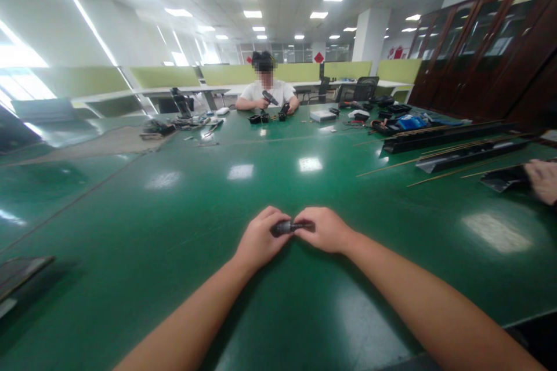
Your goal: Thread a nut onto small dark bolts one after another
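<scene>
With the clock face centred on the two hands and 12 pointing straight away from the wearer, a dark cylindrical piece (284,227) sits right at the centre, held between the left hand (264,236) and the right hand (326,229). Its long axis runs roughly from 9 to 3 o'clock, across the body, so neither hand is nearer. The thicker part points to 9, with the left fingers and thumb curled around it; the slimmer part points to 3, pinched by the right fingers and thumb. The hands almost meet at the middle, neither spread wide. Whether the piece is one body or two joined parts, and whether it touches the green tabletop (195,203), I cannot tell.

Around the hands the surface is bare. Toward 2 o'clock, well apart, lie black channel strips (409,142) and thin yellowish rods (387,167). Between 2 and 3, another person's hand (543,178) is at a further black strip (505,178). Near 12, across the surface, a person in a white top (250,93) holds a power drill (270,97); a white box (323,116) stands between 12 and 1. Between 8 and 9, a dark flat panel (21,275) is cut off by the picture's edge.
</scene>
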The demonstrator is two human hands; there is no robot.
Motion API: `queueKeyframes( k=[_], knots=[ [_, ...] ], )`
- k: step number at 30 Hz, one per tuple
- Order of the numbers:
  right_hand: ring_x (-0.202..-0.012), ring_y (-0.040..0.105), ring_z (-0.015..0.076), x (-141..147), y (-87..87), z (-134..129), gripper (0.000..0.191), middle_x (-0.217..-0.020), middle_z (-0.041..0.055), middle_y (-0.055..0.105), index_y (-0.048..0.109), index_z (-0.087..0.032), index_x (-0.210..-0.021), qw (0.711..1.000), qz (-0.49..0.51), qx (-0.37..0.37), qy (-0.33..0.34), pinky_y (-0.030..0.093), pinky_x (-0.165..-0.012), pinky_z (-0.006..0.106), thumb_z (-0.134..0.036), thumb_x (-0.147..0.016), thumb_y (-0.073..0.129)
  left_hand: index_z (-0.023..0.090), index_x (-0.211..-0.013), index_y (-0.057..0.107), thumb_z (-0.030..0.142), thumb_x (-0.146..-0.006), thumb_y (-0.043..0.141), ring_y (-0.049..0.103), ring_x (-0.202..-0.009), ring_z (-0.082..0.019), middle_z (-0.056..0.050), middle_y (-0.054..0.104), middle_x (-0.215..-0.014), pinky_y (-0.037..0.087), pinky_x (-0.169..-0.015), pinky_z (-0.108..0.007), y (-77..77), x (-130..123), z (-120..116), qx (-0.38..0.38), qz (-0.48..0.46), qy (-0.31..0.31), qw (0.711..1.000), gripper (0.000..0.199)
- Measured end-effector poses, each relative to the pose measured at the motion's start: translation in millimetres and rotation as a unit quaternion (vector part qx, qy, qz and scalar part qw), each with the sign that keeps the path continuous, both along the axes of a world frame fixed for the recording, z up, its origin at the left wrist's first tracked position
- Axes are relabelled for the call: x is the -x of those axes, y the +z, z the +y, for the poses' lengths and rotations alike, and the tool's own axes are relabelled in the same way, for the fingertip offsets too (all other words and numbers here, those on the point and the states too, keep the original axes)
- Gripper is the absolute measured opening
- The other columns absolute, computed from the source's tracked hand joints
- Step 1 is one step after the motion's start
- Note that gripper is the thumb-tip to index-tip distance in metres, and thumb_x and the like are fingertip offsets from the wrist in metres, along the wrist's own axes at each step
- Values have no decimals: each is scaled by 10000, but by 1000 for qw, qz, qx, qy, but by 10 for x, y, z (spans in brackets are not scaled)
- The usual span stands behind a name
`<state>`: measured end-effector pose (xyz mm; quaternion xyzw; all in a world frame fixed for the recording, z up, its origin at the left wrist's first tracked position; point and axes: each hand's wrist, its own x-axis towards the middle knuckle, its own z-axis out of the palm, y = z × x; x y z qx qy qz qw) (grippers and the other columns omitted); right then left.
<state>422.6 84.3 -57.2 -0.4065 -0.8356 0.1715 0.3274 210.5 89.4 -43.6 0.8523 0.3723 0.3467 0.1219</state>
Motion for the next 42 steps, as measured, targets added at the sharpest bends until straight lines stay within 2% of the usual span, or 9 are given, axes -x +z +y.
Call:
queueKeyframes(
  k=[16, 42],
  knots=[
    [-803, 626, 150, -18, -21, 18, 139, -896, 20, 708, 710, -212, -961, 1000, -7, -10, -1, 452, -734, 247, -230, -835, 653, 231, -989, 675, 219, -806, 712, 591, -905, -156, -18, 624, -958, 484, -807, -271, -36, 23, 25, 18, 2, 6, 1000, 188],
    [-785, 629, 153, -39, 24, 10, 127, -880, 21, 716, 715, -215, -935, 999, -28, -6, -29, 442, -714, 247, -273, -832, 667, 223, -982, 682, 191, -780, 717, 599, -897, -158, -23, 628, -969, 494, -805, -278, -20, 29, 27, 24, -9, 15, 1000, 207]
  ],
)
